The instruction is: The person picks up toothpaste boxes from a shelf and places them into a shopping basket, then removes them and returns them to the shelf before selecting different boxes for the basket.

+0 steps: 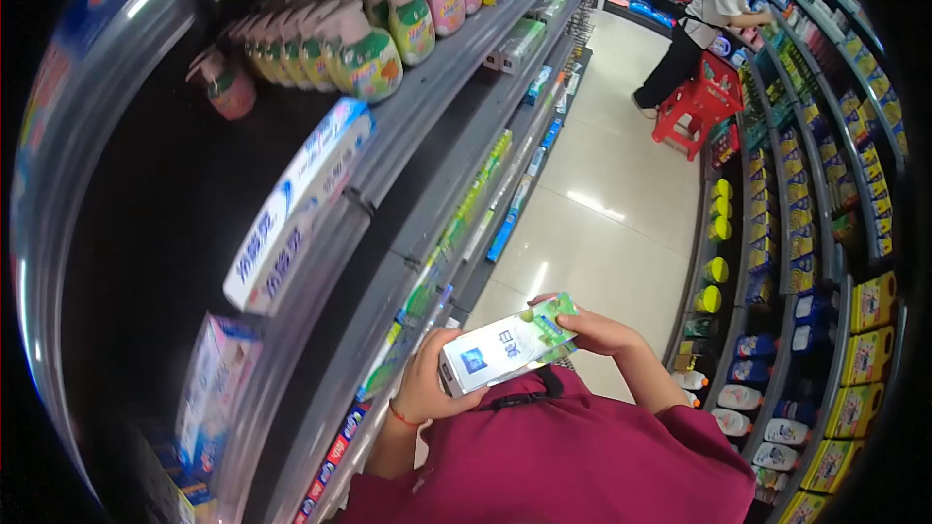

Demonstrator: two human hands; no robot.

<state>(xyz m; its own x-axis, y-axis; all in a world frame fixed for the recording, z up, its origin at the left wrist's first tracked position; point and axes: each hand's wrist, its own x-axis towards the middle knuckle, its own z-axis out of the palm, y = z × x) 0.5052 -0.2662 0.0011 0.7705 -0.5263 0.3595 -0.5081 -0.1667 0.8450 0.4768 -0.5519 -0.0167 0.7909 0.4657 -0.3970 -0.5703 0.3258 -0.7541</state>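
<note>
In front of my chest I hold a white and green toothpaste box, tilted, with printing and green leaf pictures on its upper face. My left hand is closed round its lower left end. At the other end, my right hand grips the green corner, thumb on top. To the left, a white and blue toothpaste box lies along the front edge of the dark shelf. Lower down on that side is a pink and blue box.
Pump bottles crowd the upper left shelf. Across the tiled floor, the right shelves hold yellow boxes and white bottles. Farther down the aisle, a person reaches to a shelf beside a red stool.
</note>
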